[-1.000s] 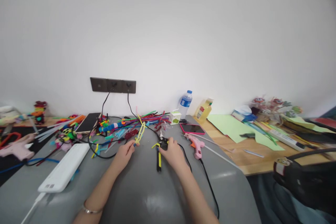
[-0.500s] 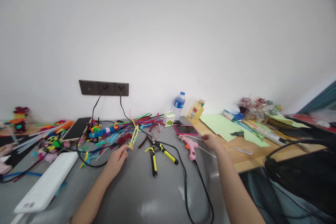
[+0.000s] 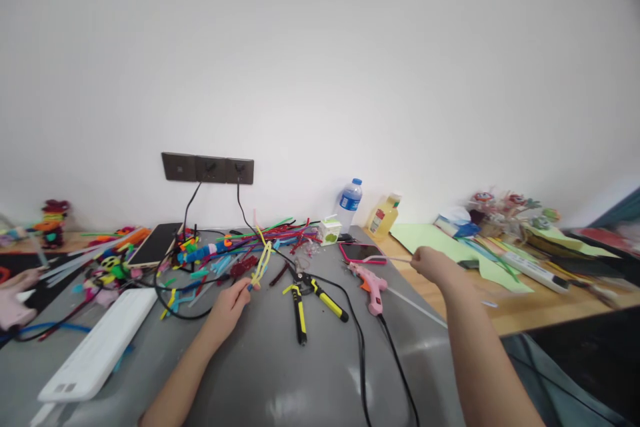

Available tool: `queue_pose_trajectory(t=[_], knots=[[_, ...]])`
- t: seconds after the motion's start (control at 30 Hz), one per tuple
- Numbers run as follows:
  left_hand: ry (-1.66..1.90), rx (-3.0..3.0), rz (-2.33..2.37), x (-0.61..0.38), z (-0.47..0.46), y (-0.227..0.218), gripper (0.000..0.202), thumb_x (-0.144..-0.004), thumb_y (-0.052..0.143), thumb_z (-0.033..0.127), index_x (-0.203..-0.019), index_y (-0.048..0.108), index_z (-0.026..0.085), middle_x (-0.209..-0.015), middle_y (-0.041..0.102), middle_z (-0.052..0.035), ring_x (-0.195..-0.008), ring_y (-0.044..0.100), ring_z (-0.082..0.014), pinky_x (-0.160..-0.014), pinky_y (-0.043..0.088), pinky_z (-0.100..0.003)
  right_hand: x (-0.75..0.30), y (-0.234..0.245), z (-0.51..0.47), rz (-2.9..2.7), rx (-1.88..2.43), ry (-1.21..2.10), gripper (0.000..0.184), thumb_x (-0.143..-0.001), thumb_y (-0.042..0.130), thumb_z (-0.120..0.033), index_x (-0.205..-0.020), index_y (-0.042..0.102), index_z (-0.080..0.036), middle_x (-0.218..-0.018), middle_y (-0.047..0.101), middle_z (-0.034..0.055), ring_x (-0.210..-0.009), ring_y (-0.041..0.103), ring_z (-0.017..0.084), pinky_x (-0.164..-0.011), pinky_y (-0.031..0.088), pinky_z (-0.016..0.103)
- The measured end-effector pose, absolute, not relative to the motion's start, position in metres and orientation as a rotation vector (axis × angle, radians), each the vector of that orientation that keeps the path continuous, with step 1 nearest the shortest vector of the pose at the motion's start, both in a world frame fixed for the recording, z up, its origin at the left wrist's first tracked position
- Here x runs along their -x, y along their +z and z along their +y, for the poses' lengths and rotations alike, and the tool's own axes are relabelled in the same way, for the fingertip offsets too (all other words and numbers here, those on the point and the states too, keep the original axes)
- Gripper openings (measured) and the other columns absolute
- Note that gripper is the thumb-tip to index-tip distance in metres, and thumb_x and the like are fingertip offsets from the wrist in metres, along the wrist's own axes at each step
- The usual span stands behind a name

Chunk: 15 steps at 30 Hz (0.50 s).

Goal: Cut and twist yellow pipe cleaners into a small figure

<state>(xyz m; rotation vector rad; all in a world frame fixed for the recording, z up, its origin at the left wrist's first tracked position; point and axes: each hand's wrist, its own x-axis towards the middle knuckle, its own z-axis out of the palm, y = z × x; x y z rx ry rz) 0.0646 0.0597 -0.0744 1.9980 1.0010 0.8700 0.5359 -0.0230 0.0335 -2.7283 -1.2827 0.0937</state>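
Note:
My left hand [image 3: 233,300] is closed on a yellow pipe cleaner [image 3: 261,265] bent into a narrow loop, held above the grey table. Over on the right, my right hand [image 3: 431,265] has its fingers pressed together at the end of a thin pale strip [image 3: 395,259], which reaches left across a pink-edged phone [image 3: 361,253]. A pink hot glue gun [image 3: 373,287] lies just below the strip, a clear glue stick [image 3: 417,308] trailing from its back. Between my hands lie yellow-and-black pliers [image 3: 306,290], their handles spread.
Loose pipe cleaners [image 3: 280,233] are heaped along the wall. A white power strip [image 3: 103,340] lies left, with black cables looping nearby. A water bottle [image 3: 350,201], a yellow bottle [image 3: 385,215] and green paper [image 3: 493,270] stand or lie right. Another person's hand [image 3: 23,280] is at the far left.
My right hand has moved right, drawing the pale strip along over the phone. The view has turned slightly left. My left hand still holds the yellow pipe cleaner in much the same place.

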Motion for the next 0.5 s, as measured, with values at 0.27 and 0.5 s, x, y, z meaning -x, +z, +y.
queue_pose_trajectory(t=[0.27, 0.5], knots=[[0.860, -1.976, 1.020, -0.066, 0.056, -0.069, 0.039, -0.090, 0.033, 0.041, -0.094, 0.063, 0.016, -0.059, 0.045, 0.0027, -0.054, 0.042, -0.0146, -0.055, 0.031, -0.024, -0.377, 0.066, 0.076, -1.719, 2.011, 0.018, 0.015, -0.080, 0.052, -0.013, -0.085, 0.065, -0.018, -0.087, 0.071, 0.0078, -0.079, 0.062, 0.019, -0.068, 0.040, 0.026], [0.844, -1.955, 1.026, -0.065, 0.055, -0.067, 0.041, -0.090, 0.032, 0.043, -0.093, 0.062, 0.015, -0.059, 0.042, 0.0028, -0.054, 0.041, -0.0149, -0.056, 0.031, -0.024, -0.292, 0.023, 0.164, -1.762, 1.843, 0.117, 0.017, -0.080, 0.052, -0.011, -0.085, 0.065, -0.020, -0.088, 0.071, 0.0046, -0.083, 0.062, 0.018, -0.073, 0.041, 0.026]])
